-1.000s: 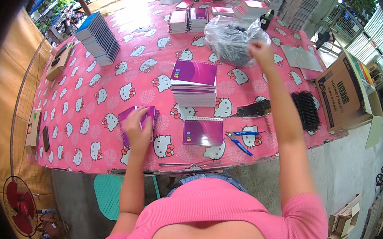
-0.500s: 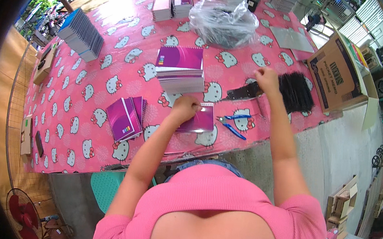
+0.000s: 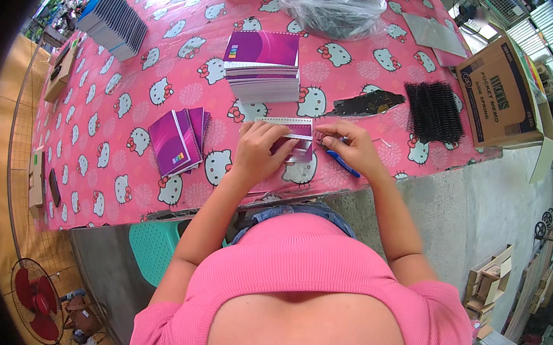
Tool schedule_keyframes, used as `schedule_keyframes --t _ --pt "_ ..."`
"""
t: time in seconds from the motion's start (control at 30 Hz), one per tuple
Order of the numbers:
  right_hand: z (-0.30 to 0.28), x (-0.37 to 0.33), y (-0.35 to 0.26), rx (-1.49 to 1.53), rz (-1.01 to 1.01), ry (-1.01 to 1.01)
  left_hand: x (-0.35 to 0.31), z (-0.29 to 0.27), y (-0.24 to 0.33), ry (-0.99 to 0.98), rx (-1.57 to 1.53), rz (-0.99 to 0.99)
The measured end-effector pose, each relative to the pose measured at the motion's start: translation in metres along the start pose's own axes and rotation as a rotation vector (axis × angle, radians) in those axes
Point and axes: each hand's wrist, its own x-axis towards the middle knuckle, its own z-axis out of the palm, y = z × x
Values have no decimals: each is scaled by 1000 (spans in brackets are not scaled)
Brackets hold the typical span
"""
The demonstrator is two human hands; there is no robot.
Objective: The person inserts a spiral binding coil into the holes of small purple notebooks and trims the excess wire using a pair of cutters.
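A small purple-covered notebook (image 3: 304,130) lies near the table's front edge, a row of punched holes along its top. My left hand (image 3: 262,150) grips its left side, thumb across the cover. At its upper right corner, my right hand (image 3: 352,148) is closed in a pinch; what sits between the fingertips is too small to make out. Blue-handled pliers (image 3: 342,163) lie partly hidden beneath my right hand. Farther right is a pile of black spiral coils (image 3: 434,112), beside a dark torn patch (image 3: 366,104) on the tablecloth.
Behind the notebook rises a stack of purple notebooks (image 3: 261,71); several bound ones (image 3: 176,141) lie to the left. A tall blue-topped stack (image 3: 113,22) stands far left. A clear plastic bag (image 3: 332,8) sits at the back, an open cardboard box (image 3: 502,101) at the right edge.
My right hand has come from beside the black coils to the notebook's right corner, over the pliers. My left hand now lies farther across the cover. The whole view has shifted slightly.
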Motion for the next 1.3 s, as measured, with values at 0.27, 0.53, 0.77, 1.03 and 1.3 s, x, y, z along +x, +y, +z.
schedule_keyframes --t 0.27,0.53,0.77,1.03,1.3 --pt "2 4 -22 -269 -101 -26 0 8 1 35 36 -53" --pt "1 10 -6 -193 -73 -66 -5 17 18 151 264 -205" --pt "17 9 -19 -281 0 -46 -9 23 4 99 114 -244" --pt "25 12 -18 -517 -172 30 -7 18 3 68 102 -222" --pt "34 13 -26 -526 -325 150 -7 19 3 79 104 -205"
